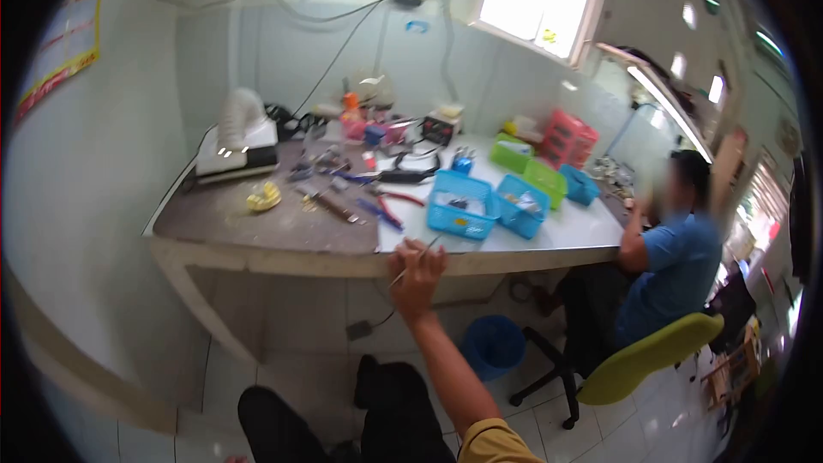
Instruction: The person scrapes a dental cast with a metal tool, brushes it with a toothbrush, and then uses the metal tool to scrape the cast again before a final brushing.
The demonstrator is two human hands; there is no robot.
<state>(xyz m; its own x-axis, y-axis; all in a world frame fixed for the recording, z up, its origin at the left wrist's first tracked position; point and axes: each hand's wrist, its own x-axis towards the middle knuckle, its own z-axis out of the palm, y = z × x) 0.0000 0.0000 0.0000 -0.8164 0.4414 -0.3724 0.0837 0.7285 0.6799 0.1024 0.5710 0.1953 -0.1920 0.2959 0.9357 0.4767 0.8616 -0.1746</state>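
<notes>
Well short of the front edge of the worktop (206, 221), what seems to be the left hand (236, 459) is being cut off by the view, so the state of its fingers cannot be told. Just at that edge, a thin, rod-like tool (398, 279) is being gripped by the right hand (418, 279), its fingers closed around the slim shaft. For fine control, such a shaft is probably best held lightly near its working end, with the wrist being steadied against the edge. Behind the edge, small loose pieces are being contained by a blue basket (459, 225) of latticed plastic. Farther left, smooth red-handled pliers (403, 198) and a brown-handled tool (336, 207) are being supported by the worktop. Toward its left edge, a yellow, curved block (263, 197) is being displayed; near the rear left corner, a white machine (236, 160) is being topped by a ribbed hose (242, 120).
</notes>
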